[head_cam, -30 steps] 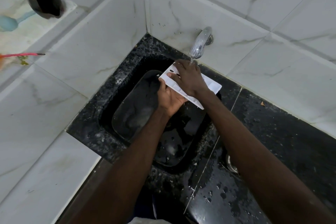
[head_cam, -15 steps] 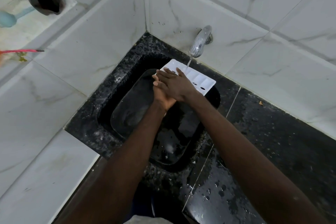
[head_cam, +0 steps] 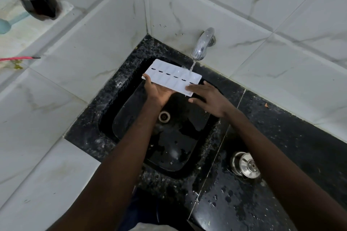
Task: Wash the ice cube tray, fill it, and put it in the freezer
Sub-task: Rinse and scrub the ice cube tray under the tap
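Two surfaces filled most of the frame: white marbled wall tiles (head_cam: 225, 2) across the top and left, and a wet black granite counter (head_cam: 281, 137) running to the lower right. Set into the counter at centre frame was the black sink (head_cam: 174, 148), its drain (head_cam: 164, 116) visible between the forearms. A chrome tap (head_cam: 202, 46) projected from the wall above the sink's upper right corner, with water (head_cam: 191, 68) running from it.

The ice cube tray (head_cam: 169, 77), white, was held over the back of the sink, cavities facing up and roughly level, long axis running upper left to lower right. The stream landed near its right end.

Left hand (head_cam: 158, 92): under the tray's near left portion, palm up, fingers curled at the edge, carrying the tray. Right hand (head_cam: 208, 97): open, fingers spread flat; fingertips lay on the tray's lower right corner, not gripping it.

A steel sink strainer (head_cam: 246, 165) lay on the counter at right, well apart from the tray.

Judgement: the step was rinsing, or the start of filling; which one could not be told. Water level in the cavities was not discernible. The next move would call for shifting the tray along under the stream so every cavity receives water, keeping it level.
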